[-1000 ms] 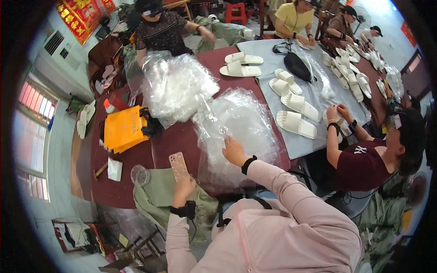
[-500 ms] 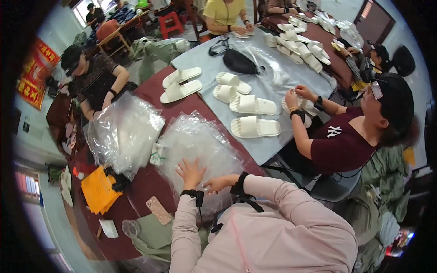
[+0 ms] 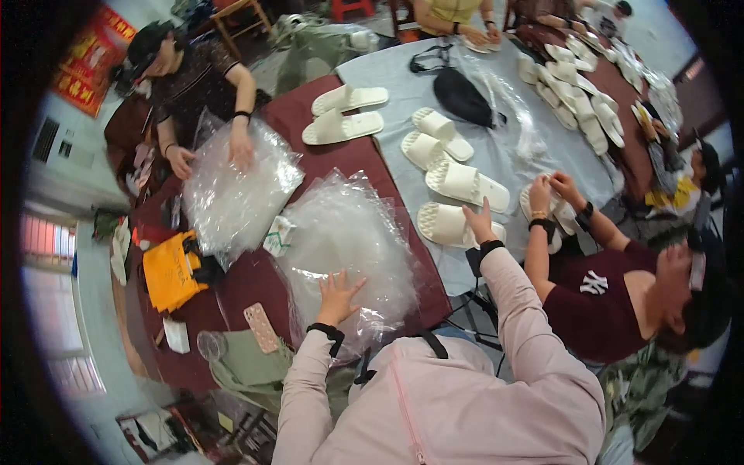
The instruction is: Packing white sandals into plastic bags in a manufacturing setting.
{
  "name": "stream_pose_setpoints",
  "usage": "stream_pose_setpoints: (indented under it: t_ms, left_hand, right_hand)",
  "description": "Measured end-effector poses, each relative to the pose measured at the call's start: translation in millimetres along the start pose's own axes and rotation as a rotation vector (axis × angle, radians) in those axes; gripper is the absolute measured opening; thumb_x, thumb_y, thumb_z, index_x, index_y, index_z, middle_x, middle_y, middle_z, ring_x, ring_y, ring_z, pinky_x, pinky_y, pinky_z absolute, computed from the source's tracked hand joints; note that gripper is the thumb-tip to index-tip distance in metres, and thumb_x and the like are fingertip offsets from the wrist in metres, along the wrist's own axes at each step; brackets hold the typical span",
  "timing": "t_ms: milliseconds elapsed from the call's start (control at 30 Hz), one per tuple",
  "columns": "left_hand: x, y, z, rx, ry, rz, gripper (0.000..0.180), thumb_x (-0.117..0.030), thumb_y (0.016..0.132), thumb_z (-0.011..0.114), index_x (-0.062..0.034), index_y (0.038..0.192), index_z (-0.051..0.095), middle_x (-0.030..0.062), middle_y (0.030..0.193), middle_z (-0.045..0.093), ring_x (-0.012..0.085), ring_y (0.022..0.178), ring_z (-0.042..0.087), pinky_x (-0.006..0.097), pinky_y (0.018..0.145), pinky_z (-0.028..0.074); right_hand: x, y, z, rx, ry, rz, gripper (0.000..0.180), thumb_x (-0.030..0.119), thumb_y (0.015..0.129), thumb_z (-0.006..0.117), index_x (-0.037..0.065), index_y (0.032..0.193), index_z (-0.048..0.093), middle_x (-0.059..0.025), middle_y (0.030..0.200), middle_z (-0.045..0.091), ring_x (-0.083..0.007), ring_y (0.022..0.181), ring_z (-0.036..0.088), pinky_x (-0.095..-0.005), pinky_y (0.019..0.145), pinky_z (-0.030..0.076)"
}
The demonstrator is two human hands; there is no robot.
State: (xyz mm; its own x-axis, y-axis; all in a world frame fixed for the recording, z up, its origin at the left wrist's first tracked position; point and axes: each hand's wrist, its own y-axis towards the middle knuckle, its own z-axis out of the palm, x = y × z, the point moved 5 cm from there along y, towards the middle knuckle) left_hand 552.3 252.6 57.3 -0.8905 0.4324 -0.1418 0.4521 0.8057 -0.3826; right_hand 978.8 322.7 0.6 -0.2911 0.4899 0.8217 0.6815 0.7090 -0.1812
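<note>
My left hand (image 3: 339, 300) lies with its fingers spread on a stack of transparent plastic bags (image 3: 349, 240) on the dark red tabletop. Over at the grey-blue table cover, my right hand (image 3: 482, 226) is at the nearest white slipper (image 3: 446, 224), its fingers stretched out across the middle of it. Whether the fingertips touch the slipper I cannot tell. Just behind is another white slipper (image 3: 469, 186) with a quilted strap. A further pair of slippers (image 3: 436, 138) sits beyond that, and two more slippers (image 3: 345, 124) rest on the red cloth at the left.
A co-worker (image 3: 205, 93) at the left handles another bag stack (image 3: 240, 186). At the right, a co-worker in maroon (image 3: 597, 287) holds a slipper. Around are a black waist bag (image 3: 463, 97), a phone (image 3: 262, 328), an orange bag (image 3: 169, 273) and a heap of slippers (image 3: 573, 93).
My right hand has left the plastic bags and moved right and away to the nearest slipper. My left hand stays on the bags. The view has shifted, and the left co-worker's hands now show on their bags.
</note>
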Motion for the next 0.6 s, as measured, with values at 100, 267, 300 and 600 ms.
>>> stream_pose_setpoints:
  t_ms: [100,267,300,600]
  left_hand:
    - [-4.3,0.0,10.0,0.051,-0.018,0.006,0.08,-0.028,0.067,0.073,-0.0382,0.135,0.032,0.0168,0.142,0.023,0.0468,0.128,0.021,0.062,0.101,0.019]
    - [-9.2,-9.2,30.6,-0.032,-0.137,-0.103,0.077,-0.014,0.071,0.066,-0.0379,0.135,0.031,0.0172,0.143,0.02,0.0457,0.13,0.018,0.059,0.102,0.019]
    - [-12.4,-10.5,32.9,-0.032,-0.143,-0.119,0.077,-0.014,0.071,0.066,-0.0379,0.135,0.031,0.0172,0.143,0.02,0.0457,0.13,0.018,0.059,0.102,0.019]
    - [-47.7,-1.7,19.7,-0.054,-0.177,-0.099,0.072,-0.004,0.079,0.052,-0.0426,0.135,0.029,0.0157,0.146,0.015,0.0492,0.127,0.02,0.06,0.101,0.022]
  right_hand:
    - [-11.7,25.8,21.8,0.233,0.231,0.021,0.07,0.018,0.072,0.07,-0.003,0.129,0.037,-0.0227,0.122,0.049,-0.0301,0.108,0.052,-0.0348,0.09,0.042]
    - [3.3,16.6,48.0,0.453,0.258,0.21,0.043,0.007,0.076,0.061,-0.003,0.116,0.051,-0.0147,0.102,0.06,-0.0212,0.086,0.061,-0.0299,0.068,0.05]
    - [5.6,14.7,47.6,0.405,0.334,0.186,0.029,0.003,0.076,0.058,-0.003,0.105,0.056,-0.0102,0.09,0.062,-0.0178,0.07,0.061,-0.0286,0.058,0.049]
    - [14.5,-28.0,-2.4,0.289,0.491,0.226,0.026,-0.002,0.067,0.043,-0.005,0.089,0.058,-0.0074,0.077,0.057,-0.0184,0.066,0.053,-0.0291,0.064,0.044]
